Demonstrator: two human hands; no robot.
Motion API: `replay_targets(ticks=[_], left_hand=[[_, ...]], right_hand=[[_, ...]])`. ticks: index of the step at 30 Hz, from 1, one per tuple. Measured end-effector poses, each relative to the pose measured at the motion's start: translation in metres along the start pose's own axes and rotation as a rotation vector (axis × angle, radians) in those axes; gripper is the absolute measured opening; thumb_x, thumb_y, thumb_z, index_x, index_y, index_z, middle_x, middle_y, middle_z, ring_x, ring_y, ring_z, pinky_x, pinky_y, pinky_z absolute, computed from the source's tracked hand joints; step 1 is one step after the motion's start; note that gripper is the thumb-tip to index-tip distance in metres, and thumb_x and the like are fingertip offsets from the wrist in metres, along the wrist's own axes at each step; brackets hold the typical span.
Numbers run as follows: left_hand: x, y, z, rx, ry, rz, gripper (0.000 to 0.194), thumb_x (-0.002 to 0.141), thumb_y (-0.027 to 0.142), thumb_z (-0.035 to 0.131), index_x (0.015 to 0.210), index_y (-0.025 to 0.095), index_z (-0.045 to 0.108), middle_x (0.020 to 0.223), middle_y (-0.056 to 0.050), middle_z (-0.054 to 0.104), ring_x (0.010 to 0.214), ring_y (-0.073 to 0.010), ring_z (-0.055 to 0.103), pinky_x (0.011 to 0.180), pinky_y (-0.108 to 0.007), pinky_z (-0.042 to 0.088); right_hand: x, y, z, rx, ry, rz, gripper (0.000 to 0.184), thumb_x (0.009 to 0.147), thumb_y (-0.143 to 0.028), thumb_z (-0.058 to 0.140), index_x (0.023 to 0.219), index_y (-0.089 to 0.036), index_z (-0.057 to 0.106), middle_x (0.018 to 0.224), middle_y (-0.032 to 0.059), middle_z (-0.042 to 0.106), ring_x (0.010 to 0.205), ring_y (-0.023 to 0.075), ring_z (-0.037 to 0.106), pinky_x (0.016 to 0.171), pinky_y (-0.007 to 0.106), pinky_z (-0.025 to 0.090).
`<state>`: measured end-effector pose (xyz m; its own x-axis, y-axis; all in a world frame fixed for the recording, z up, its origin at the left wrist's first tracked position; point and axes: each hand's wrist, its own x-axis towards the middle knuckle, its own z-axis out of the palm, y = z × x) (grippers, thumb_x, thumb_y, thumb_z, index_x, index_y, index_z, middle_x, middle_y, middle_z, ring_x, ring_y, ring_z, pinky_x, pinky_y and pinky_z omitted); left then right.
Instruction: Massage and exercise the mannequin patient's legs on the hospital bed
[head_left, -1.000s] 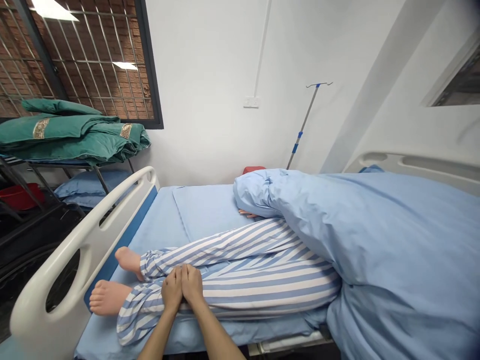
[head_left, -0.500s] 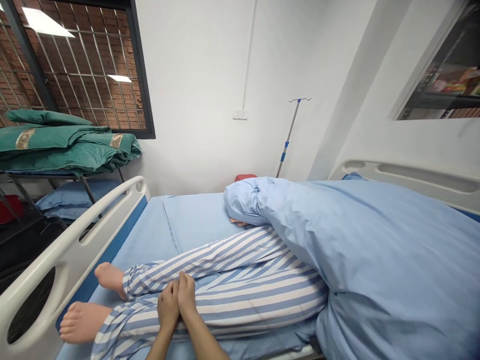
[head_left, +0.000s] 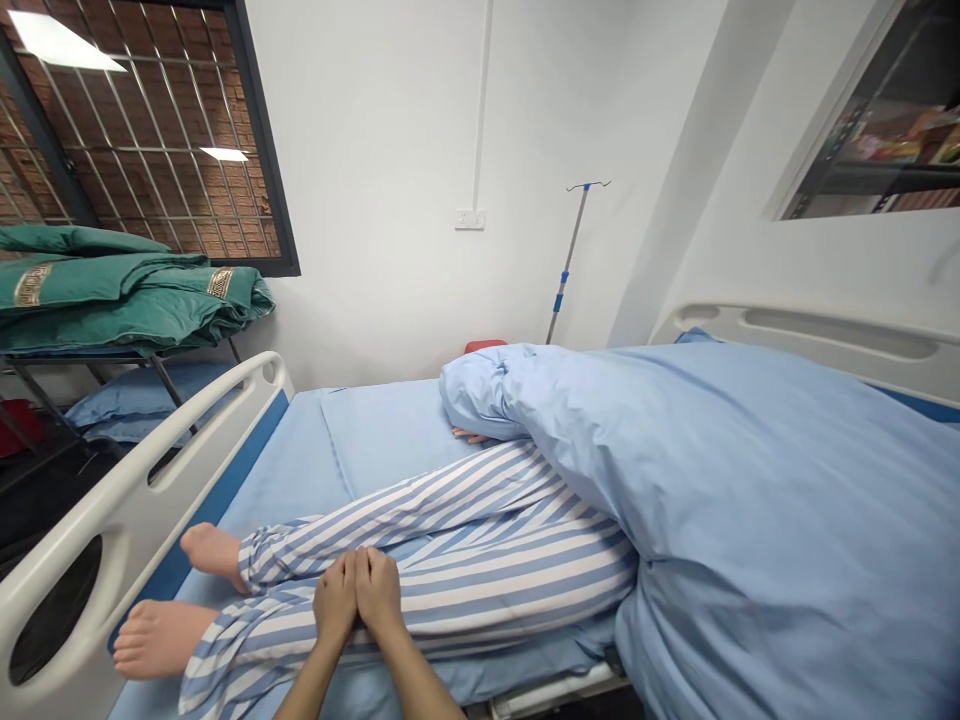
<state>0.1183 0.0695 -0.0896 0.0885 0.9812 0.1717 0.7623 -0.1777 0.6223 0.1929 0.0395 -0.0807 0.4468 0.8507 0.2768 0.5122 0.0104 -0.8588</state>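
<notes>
A figure in blue-and-white striped trousers (head_left: 510, 590) lies on the bed. Its bare feet (head_left: 161, 640) look like a manikin's. My left hand (head_left: 335, 600) and my right hand (head_left: 378, 592) rest side by side, touching, on the lower part of the near leg. Both are closed, knuckles up, with the fingers curled over the leg's far side and the fingertips hidden. A light blue quilt (head_left: 720, 480) covers the upper body, and a few fingers of the figure (head_left: 470, 436) show beneath its edge.
A white footboard (head_left: 142, 510) rises on the left and a headboard (head_left: 825, 330) on the right. Behind the bed stand an IV pole (head_left: 570, 255) and a red object (head_left: 486, 346). Folded green bedding (head_left: 135, 300) lies on a rack by the barred window (head_left: 157, 130).
My hands have shifted slightly right and turned, so the backs of both show more. They stay on the near leg. The view has moved a little.
</notes>
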Motion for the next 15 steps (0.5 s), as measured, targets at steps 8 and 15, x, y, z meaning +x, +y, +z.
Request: replay_targets(ticks=[8,15], left_hand=[[-0.005,0.032,0.007,-0.144,0.032,-0.066,0.035,0.085,0.034,0.032,0.063,0.019,0.055,0.066,-0.004,0.064,0.063,-0.0157,0.055,0.058,-0.024,0.035],[-0.009,0.021,0.013,0.059,0.017,-0.085,0.029,0.086,0.028,0.034,0.076,0.02,0.06,0.078,-0.007,0.068,0.07,-0.0187,0.059,0.058,-0.025,0.034]], right_hand=[[0.012,0.011,0.0,0.254,0.081,0.101,0.041,0.088,-0.036,0.031,0.054,-0.019,0.046,0.054,0.0011,0.054,0.053,0.0129,0.046,0.052,0.023,0.031],[0.016,-0.002,-0.008,0.067,0.055,0.112,0.04,0.087,-0.028,0.032,0.053,-0.019,0.051,0.054,0.0028,0.058,0.051,0.0134,0.048,0.05,0.024,0.027]])
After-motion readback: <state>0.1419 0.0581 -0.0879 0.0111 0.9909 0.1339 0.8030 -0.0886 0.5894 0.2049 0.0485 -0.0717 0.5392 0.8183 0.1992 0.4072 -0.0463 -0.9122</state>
